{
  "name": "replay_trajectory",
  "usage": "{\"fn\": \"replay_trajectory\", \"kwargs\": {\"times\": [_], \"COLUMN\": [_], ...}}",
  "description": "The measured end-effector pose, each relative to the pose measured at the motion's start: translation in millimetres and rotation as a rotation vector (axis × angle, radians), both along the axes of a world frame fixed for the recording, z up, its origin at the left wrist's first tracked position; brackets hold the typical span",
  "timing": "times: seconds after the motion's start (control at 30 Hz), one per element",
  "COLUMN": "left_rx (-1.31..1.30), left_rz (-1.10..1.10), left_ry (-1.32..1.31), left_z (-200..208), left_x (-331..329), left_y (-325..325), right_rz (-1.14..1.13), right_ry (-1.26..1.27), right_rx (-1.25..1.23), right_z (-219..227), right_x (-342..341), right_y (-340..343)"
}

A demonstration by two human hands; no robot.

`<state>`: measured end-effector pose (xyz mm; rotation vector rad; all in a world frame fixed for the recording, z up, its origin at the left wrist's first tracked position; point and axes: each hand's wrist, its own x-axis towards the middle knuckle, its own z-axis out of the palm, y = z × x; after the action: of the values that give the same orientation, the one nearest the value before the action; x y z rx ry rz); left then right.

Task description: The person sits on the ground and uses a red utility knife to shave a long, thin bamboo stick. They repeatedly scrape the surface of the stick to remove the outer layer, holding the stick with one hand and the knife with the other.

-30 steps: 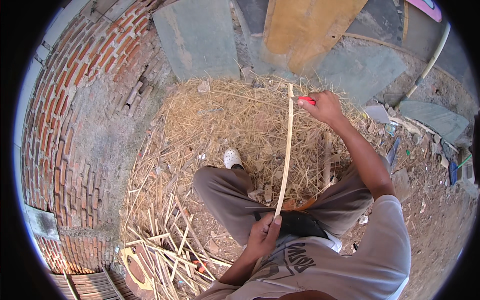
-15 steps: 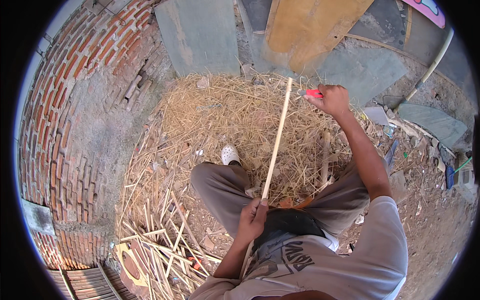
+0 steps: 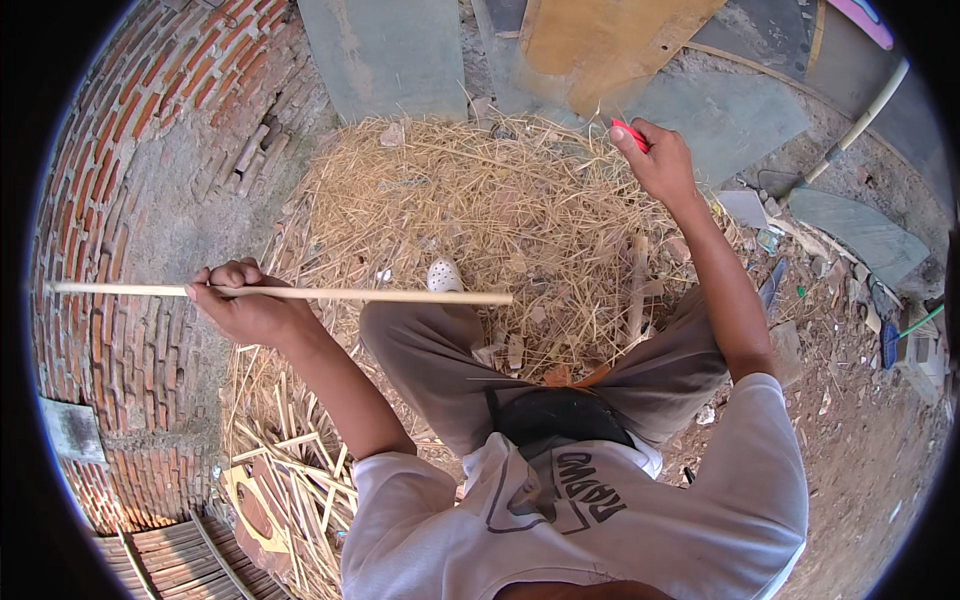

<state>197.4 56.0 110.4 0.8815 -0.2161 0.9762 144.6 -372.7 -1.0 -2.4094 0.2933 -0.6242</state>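
My left hand, out to the left near the brick wall, is closed round a long pale bamboo strip. The strip lies almost level across the view, one end toward the wall and the other above my lap. Up at the right, my right hand grips a red-handled utility knife, its blade pointing up and left. Knife and strip are well apart. Beneath both hands spreads a heap of straw-coloured shavings. A white perforated clog shows past my left knee, partly behind the strip.
A worn brick wall rises on the left. Loose strips are piled at the lower left, beside a slatted bamboo surface. Grey boards and a tan board lean at the back. A pale pipe slants at the right over rubble.
My left hand has swung up and left from my lap, turning the strip from nearly upright to level. My right hand, still on the knife, has risen slightly, away from the strip.
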Motion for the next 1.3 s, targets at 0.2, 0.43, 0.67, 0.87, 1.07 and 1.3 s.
{"fn": "replay_trajectory", "kwargs": {"times": [0.2,0.43,0.67,0.87,1.07,1.3], "left_rx": [0.071,-0.229,-0.287,0.281,1.092,1.568], "left_rz": [-0.2,-0.653,-0.752,-0.95,-0.426,-0.019], "left_ry": [0.23,0.638,0.605,0.815,0.558,0.512], "left_z": [-29,-140,-152,-139,-95,-82], "left_x": [39,-30,-55,-91,-162,-130], "left_y": [-56,-173,-201,-167,-47,2], "right_rz": [0.234,0.25,0.149,0.067,-0.004,-0.069], "right_ry": [-0.039,0.118,-0.141,-0.127,-0.125,-0.133], "right_rx": [0.188,0.874,0.741,0.693,0.821,0.814], "right_z": [-9,-41,-61,-52,-19,-22], "right_x": [-11,2,23,40,33,27], "right_y": [23,74,66,22,-27,-58]}}
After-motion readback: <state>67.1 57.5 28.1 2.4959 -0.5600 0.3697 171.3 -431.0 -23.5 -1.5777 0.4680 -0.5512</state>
